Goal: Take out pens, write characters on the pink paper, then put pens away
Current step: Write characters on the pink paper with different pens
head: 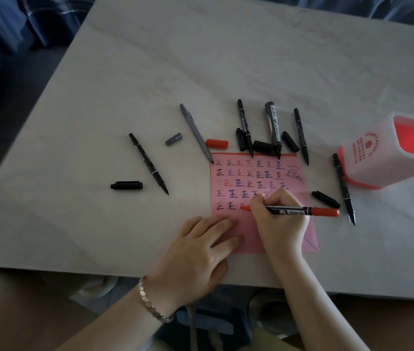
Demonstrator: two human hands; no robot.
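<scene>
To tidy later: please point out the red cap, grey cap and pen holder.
red cap (pixel 217 143), head view, its middle.
grey cap (pixel 173 139), head view, its middle.
pen holder (pixel 378 168), head view, side wall.

Pen holder (pixel 368 158) partly beyond right edge

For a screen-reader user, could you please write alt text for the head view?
A right hand holds a red marker to a pink paper bearing rows of characters; the left hand presses the sheet flat. Uncapped pens and loose caps lie around it.
</scene>
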